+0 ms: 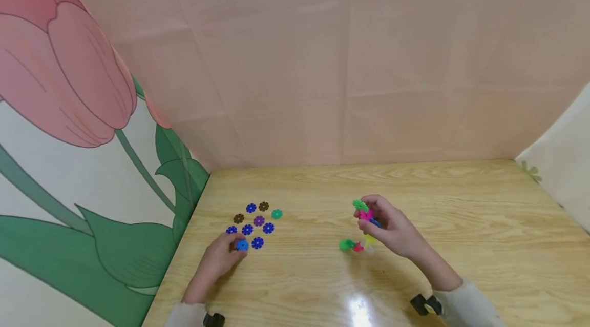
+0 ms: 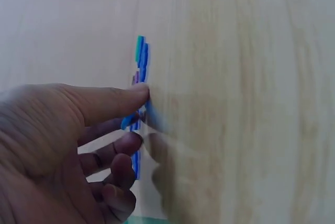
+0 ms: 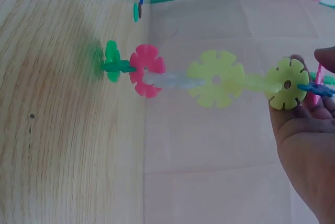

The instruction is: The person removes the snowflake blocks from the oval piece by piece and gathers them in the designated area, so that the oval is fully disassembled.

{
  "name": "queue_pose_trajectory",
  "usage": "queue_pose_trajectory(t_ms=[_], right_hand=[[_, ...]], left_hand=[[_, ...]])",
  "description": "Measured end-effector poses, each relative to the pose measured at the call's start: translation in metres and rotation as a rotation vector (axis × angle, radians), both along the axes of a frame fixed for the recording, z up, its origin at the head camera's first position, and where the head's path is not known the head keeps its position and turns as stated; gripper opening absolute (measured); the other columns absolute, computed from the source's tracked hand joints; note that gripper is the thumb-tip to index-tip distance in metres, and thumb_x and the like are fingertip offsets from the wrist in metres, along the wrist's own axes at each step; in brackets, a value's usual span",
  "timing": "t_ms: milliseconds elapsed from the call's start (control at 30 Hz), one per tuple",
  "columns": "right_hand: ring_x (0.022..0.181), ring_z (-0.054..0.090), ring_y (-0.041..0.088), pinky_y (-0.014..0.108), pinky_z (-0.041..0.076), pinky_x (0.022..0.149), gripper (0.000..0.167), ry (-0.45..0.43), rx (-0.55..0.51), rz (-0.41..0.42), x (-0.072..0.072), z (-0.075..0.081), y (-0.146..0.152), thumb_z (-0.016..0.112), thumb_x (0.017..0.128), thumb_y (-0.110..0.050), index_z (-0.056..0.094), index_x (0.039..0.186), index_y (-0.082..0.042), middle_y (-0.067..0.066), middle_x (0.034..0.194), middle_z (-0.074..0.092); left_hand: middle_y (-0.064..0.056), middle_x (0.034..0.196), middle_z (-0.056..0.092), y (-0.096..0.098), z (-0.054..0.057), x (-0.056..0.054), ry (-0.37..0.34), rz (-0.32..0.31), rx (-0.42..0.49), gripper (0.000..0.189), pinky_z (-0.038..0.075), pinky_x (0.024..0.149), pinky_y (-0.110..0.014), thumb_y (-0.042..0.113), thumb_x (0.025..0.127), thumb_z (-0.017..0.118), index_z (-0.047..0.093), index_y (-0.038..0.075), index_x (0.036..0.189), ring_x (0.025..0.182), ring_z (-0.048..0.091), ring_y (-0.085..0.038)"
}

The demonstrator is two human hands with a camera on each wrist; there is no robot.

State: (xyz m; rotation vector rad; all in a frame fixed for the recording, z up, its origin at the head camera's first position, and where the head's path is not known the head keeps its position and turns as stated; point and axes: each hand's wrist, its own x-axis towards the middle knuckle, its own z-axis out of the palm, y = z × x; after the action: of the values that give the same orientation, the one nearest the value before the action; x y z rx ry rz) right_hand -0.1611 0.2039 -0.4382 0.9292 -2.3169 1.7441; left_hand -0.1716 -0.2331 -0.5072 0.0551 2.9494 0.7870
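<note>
Over table (image 1: pixel 304 276), left fingers (image 2: pixel 118 104) pinch light-blue disc (image 1: pixel 242 245).

From your left hand (image 1: pixel 221 255), 3 o'clock is open tabletop (image 1: pixel 304 270) right up to the disc chain (image 3: pixel 209 93) running down at 8 o'clock off your right hand (image 1: pixel 389 227). Loose discs (image 1: pixel 258 221) crowd your left's 1 to 2, though. Tulip wall (image 1: pixel 92 81) blocks 9; right hand's got bare tabletop toward 3.

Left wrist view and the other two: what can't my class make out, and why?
Loose discs: left wrist view; edge-on and partly behind the left hand, hiding their faces.
Chain: right wrist view; held end cut off by the right edge.
Right hand: same view, cut off by the same edge.
</note>
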Motion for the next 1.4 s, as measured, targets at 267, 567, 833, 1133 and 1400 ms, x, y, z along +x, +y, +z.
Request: queue_pose_trajectory(t_ms=[267, 567, 833, 1133, 1400], right_hand=[[0.079, 0.061, 0.009, 0.025, 0.054, 0.062, 0.035, 0.078, -0.011, 0.042, -0.002, -0.002, -0.001, 0.062, 0.093, 0.012, 0.060, 0.124, -0.004, 0.000, 0.100, 0.065], [0.092, 0.063, 0.012, 0.025, 0.057, 0.074, 0.042, 0.090, 0.018, 0.086, 0.000, 0.003, -0.004, 0.062, 0.095, 0.010, 0.056, 0.135, -0.001, 0.003, 0.115, 0.063], [0.091, 0.068, 0.013, 0.031, 0.060, 0.072, 0.038, 0.069, -0.024, 0.129, 0.001, 0.004, -0.007, 0.061, 0.093, 0.014, 0.055, 0.129, 0.004, 0.007, 0.110, 0.067], [0.099, 0.067, 0.011, 0.028, 0.059, 0.075, 0.038, 0.069, 0.001, 0.103, 0.002, 0.005, -0.011, 0.065, 0.094, 0.009, 0.058, 0.131, 0.001, 0.014, 0.114, 0.067], [0.092, 0.067, 0.010, 0.028, 0.059, 0.072, 0.036, 0.058, -0.017, 0.125, 0.002, 0.005, -0.012, 0.064, 0.093, 0.010, 0.056, 0.128, 0.003, 0.014, 0.103, 0.068]], left_hand=[[-0.001, 0.098, 0.062, 0.008, 0.014, 0.002, -0.002, 0.012, -0.046, 0.043, 0.051, 0.075, -0.040, 0.025, 0.089, 0.079, 0.068, 0.011, 0.127, 0.086, 0.057, -0.017], [0.000, 0.097, 0.062, 0.067, 0.055, 0.001, 0.189, -0.213, 0.094, 0.036, 0.045, 0.061, -0.026, 0.026, 0.096, 0.072, 0.068, 0.008, 0.127, 0.073, 0.053, -0.009], [0.006, 0.108, 0.064, 0.124, 0.085, 0.006, 0.243, -0.398, 0.257, 0.033, 0.051, 0.067, -0.022, 0.036, 0.101, 0.063, 0.067, 0.019, 0.129, 0.086, 0.058, -0.005], [0.001, 0.114, 0.068, 0.168, 0.102, 0.009, 0.324, -0.548, 0.378, 0.031, 0.056, 0.079, -0.025, 0.034, 0.103, 0.060, 0.066, 0.016, 0.127, 0.096, 0.062, -0.005], [0.004, 0.111, 0.068, 0.183, 0.105, 0.008, 0.334, -0.572, 0.408, 0.026, 0.054, 0.077, -0.021, 0.029, 0.100, 0.066, 0.068, 0.015, 0.121, 0.092, 0.061, -0.003]])
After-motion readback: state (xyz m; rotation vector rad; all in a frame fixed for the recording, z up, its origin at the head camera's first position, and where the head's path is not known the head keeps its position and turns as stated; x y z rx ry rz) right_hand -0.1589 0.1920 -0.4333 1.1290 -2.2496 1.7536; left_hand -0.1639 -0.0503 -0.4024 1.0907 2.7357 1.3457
